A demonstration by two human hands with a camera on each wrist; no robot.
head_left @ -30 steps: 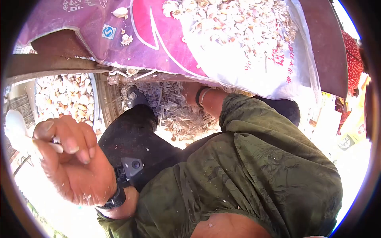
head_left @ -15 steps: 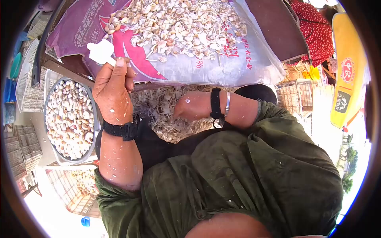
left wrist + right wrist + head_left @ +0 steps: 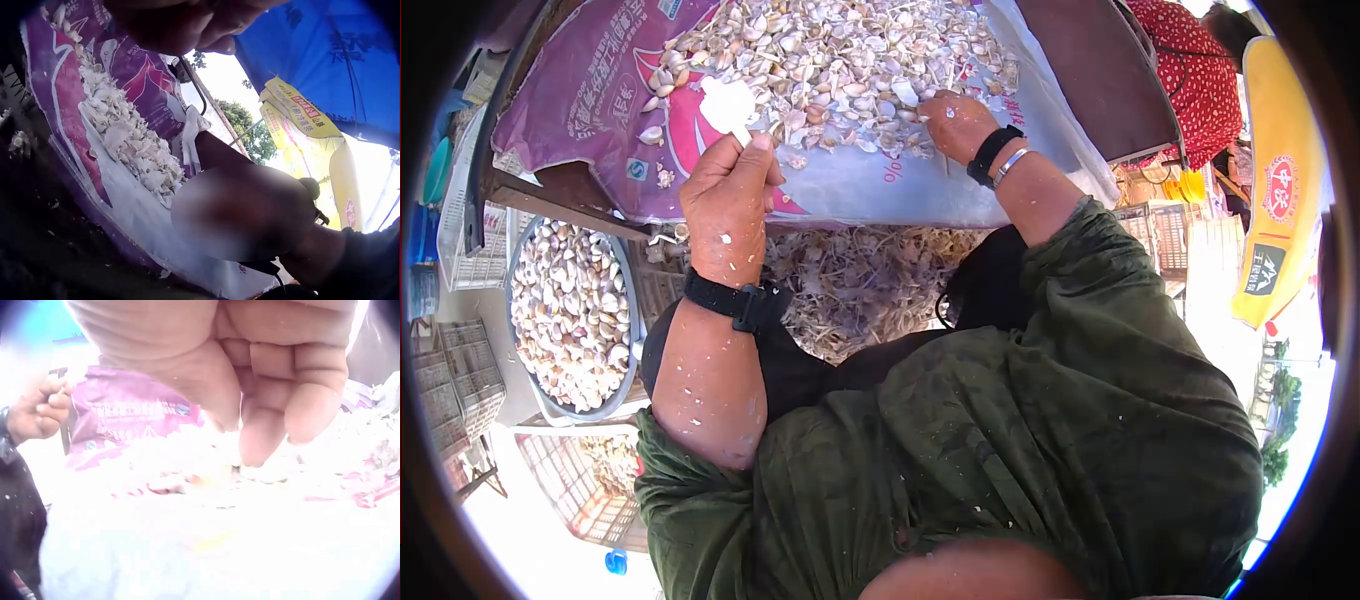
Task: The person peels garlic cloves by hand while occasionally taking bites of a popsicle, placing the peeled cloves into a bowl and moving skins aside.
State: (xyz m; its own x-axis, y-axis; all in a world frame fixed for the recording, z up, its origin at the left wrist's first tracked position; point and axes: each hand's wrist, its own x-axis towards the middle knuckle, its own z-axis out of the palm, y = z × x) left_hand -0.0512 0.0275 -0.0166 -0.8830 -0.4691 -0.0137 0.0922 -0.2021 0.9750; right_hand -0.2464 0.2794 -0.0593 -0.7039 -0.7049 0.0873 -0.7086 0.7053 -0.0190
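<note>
My left hand (image 3: pixel 728 205) pinches the thin handle of a white, wide-headed, spoon-like thing (image 3: pixel 728 104), held up over the front left of the sack; glare washes out its detail. On the sack (image 3: pixel 820 190) lies a broad heap of garlic cloves (image 3: pixel 830 70). At the heap's right front edge is my right hand (image 3: pixel 960 125), reaching down among the cloves. The right wrist view shows its fingers (image 3: pixel 265 434) bent downward, with a pale clove (image 3: pixel 265 473) right at the fingertips. Whether they grip it I cannot tell, as that view is overexposed.
A round tub (image 3: pixel 632 300) full of garlic cloves stands low at the left, with plastic crates (image 3: pixel 460 370) beyond it. Dry husks (image 3: pixel 850 290) litter the ground under the table. A person in red dotted clothing (image 3: pixel 1185 90) and a yellow bag (image 3: pixel 1270 200) are at the right.
My right hand has moved from near my lap up to the garlic heap. The left hand, first low at the left, has risen over the sack with the white spoon-like thing and shifted right.
</note>
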